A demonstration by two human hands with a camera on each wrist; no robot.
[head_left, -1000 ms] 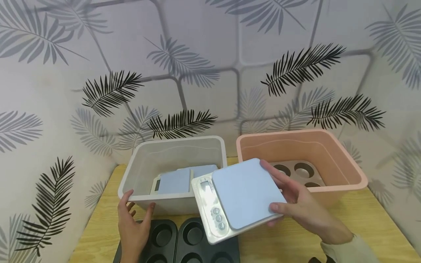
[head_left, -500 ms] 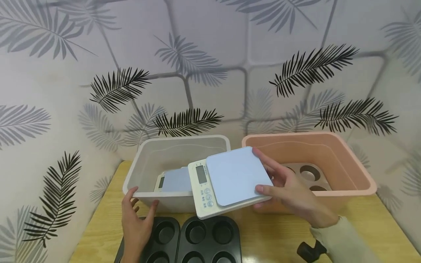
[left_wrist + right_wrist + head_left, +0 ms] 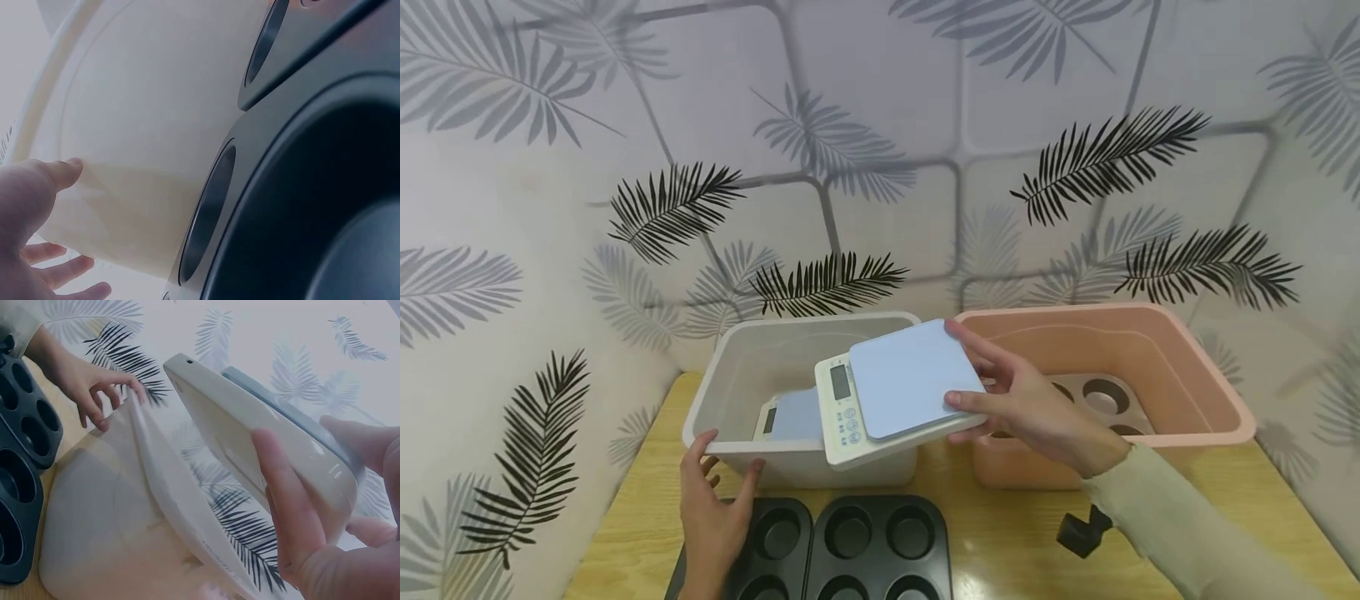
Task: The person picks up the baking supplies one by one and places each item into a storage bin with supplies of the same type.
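Observation:
My right hand [image 3: 1037,408] grips a kitchen scale [image 3: 910,383] by its right side, thumb on the pale blue platform and other fingers at the far edge and underneath. The scale is tilted over the front rim of a white plastic bin [image 3: 752,450]; its display and buttons are at its left end. In the right wrist view, the scale [image 3: 250,419] hangs above the bin's rim [image 3: 150,469]. My left hand [image 3: 715,517] holds the bin's front left corner, a finger on the rim and the thumb on the front wall. Another scale [image 3: 797,414] lies inside, partly hidden.
A pink bin [image 3: 1217,400] stands at the right, with a brownish muffin tin [image 3: 1086,387] in it. Dark muffin tins [image 3: 880,562] lie in front of the white bin. A small black object [image 3: 1082,533] is beside my right sleeve. A leaf-patterned wall rises behind.
My right hand has carried the scale leftward and upward, away from the pink bin and over the white bin's front rim. My left hand stays at the bin's corner. The view has shifted slightly.

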